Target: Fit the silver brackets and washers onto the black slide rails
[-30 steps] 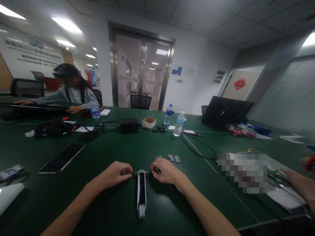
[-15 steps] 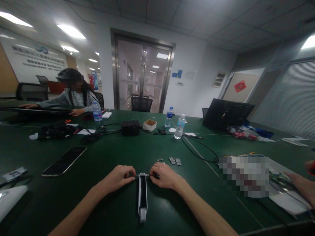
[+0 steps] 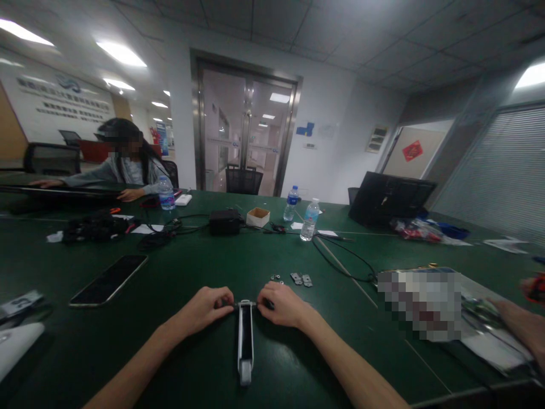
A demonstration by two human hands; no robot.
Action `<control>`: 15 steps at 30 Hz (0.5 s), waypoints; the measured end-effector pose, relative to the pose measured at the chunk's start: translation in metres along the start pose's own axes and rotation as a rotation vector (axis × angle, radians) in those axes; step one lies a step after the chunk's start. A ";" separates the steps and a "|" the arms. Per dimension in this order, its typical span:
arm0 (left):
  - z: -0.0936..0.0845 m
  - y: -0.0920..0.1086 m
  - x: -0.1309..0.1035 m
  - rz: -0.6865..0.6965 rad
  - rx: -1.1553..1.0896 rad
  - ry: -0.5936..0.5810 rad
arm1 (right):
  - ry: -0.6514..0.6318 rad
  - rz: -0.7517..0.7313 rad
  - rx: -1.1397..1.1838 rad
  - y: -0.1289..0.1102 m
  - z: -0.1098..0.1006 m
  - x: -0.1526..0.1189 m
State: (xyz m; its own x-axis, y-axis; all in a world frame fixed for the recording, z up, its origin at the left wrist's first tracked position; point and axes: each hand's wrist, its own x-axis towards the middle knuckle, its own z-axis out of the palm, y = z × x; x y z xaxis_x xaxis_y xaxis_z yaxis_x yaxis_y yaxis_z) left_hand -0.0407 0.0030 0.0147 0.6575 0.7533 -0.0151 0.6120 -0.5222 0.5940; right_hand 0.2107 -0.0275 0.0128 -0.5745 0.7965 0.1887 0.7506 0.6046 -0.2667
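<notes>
A long, narrow white frame with a dark inside lies on the green table, its length pointing toward me. A thin crosswise piece passes through its far end. My left hand pinches the left end of that crosswise piece. On the other side, my right hand has its fingers closed around the right end, with something small and dark between them. Beyond my right hand lie several small metal rings and some flat grey metal plates.
A phone lies to the left. Farther back are a black box, a small open carton, cables and water bottles. At right, another person's hand is by a white sheet. Someone sits at the far left.
The view has shifted very slightly. At the far right, the red object by the other person has moved a little. Both my hands keep the same hold.
</notes>
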 end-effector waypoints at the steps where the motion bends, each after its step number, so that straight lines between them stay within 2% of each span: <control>1: 0.000 0.000 0.000 0.005 -0.012 0.006 | 0.000 -0.001 -0.002 0.000 0.000 0.000; 15: -0.001 0.002 -0.001 -0.001 -0.106 0.012 | 0.010 -0.012 -0.014 0.000 0.001 0.000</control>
State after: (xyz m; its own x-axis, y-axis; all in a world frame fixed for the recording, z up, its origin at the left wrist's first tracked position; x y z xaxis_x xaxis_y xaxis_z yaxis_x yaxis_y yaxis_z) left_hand -0.0405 0.0009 0.0166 0.6514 0.7587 -0.0064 0.5621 -0.4770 0.6757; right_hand 0.2108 -0.0276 0.0121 -0.5800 0.7894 0.2010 0.7483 0.6138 -0.2514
